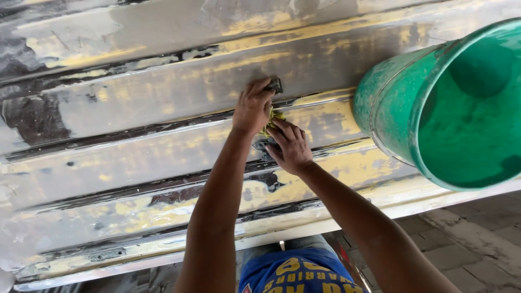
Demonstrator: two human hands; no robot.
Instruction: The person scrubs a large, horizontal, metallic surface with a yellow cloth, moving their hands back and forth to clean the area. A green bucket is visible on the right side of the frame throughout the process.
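Two hands work side by side on a ribbed metal panel. The left hand presses flat with curled fingers on one small dark sanding pad, held against a grey rib. The right hand lies just below it, fingers closed on one yellowish rag bunched between the two hands — both touch the panel. The panel shows worn yellow paint, grey patches and dark streaks. One green bucket sits at the right, on the panel's edge, its mouth facing the camera — paved floor lies beneath.
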